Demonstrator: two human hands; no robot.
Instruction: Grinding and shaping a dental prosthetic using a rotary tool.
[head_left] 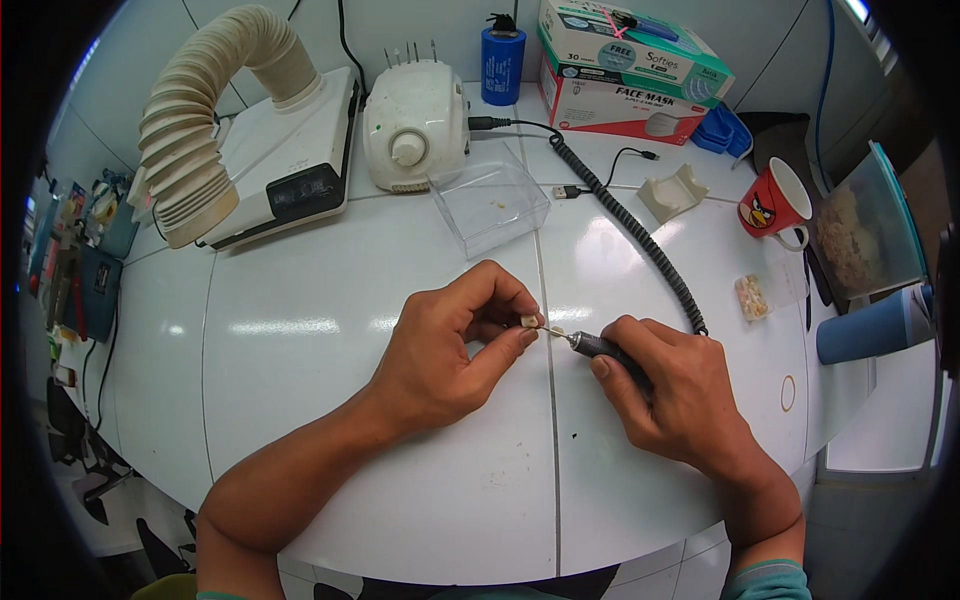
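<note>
My left hand (450, 350) pinches a small off-white piece (529, 321) between thumb and fingertips, just left of the middle of the table. My right hand (665, 390) grips a dark rotary handpiece (598, 348), whose thin metal bit points left and reaches the piece. Another small pale bit (558, 331) shows beside the shank; whether it rests on the table I cannot tell. The handpiece's coiled cord (645, 245) runs back to a white control unit (410, 130). A clear plastic box (485, 200) with tiny pale bits inside lies beyond my hands.
On the white table (330, 440) stand a hose extractor (280, 140), blue cylinder (500, 70), mask boxes (625, 95), white holder (670, 195), red mug (768, 205), bag of pale pieces (750, 298), lidded container (865, 225), blue bottle (860, 330) and rubber band (787, 393).
</note>
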